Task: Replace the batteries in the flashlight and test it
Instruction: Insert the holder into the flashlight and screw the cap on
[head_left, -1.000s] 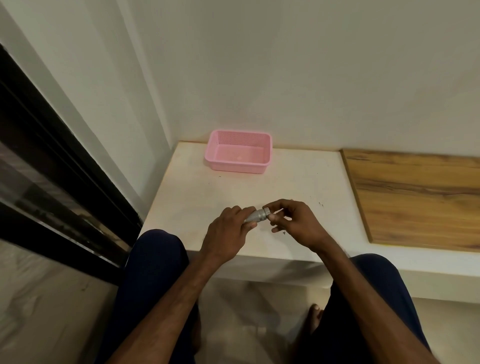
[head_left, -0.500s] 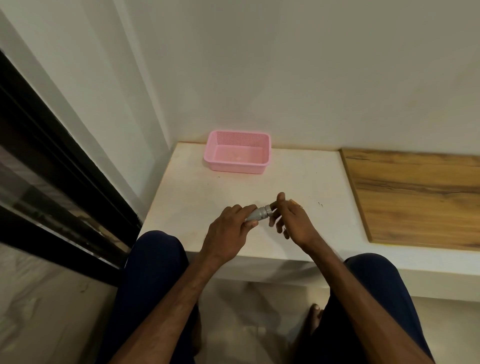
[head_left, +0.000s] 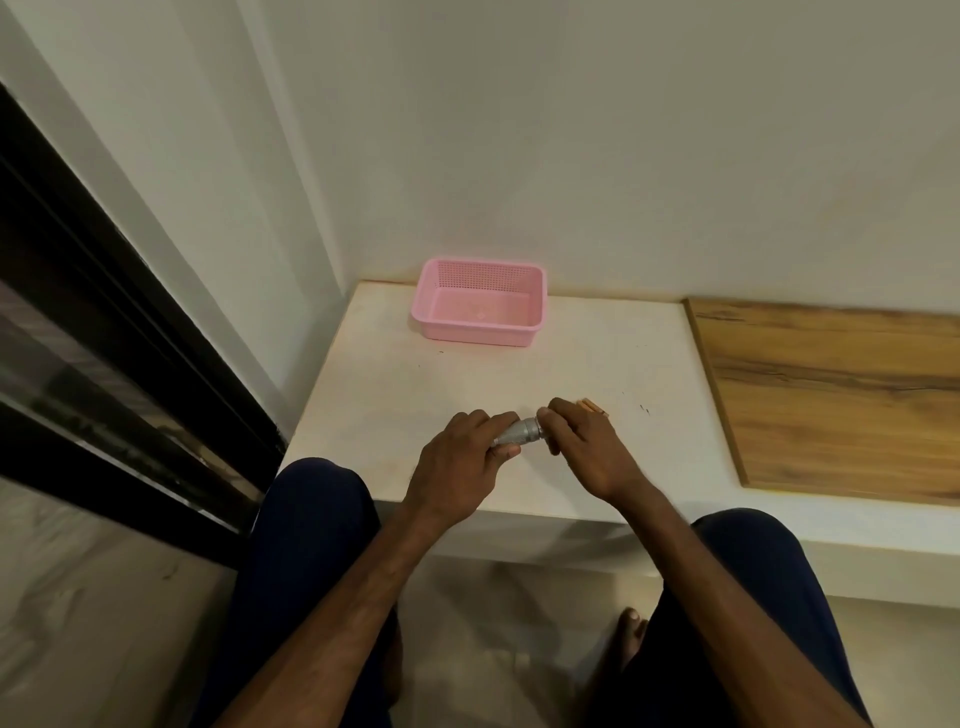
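Centre of the frame: the left hand (head_left: 457, 462) is closed around a small flashlight (head_left: 519, 432), a grey metal cylinder with a dull sheen, its fingers wrapped over the barrel so that only the right-hand end shows. The right hand (head_left: 582, 447) pinches that exposed end between thumb and fingertips; the end looks ribbed, though the detail is too small to be sure. The flashlight lies roughly level, tilted slightly up to the right, over the front part of a white ledge (head_left: 519, 374).

Just behind the right hand's knuckles, thin orange-tan pieces (head_left: 592, 406) show; whether they are held in that hand or lie on the surface cannot be told, nor what they are.

The ledge is smooth, matte and pale, with a few dark specks. At its back, above centre, stands a pink plastic basket (head_left: 480, 332), rectangular with rounded corners, perforated mesh walls and a solid floor. At the right of the frame a flat wooden board (head_left: 841, 400) with brown streaked grain lies on the ledge. Plain white walls meet in a corner behind. A black window frame (head_left: 104, 312) runs diagonally down the left side. The lower frame shows 2 knees in dark blue cloth.
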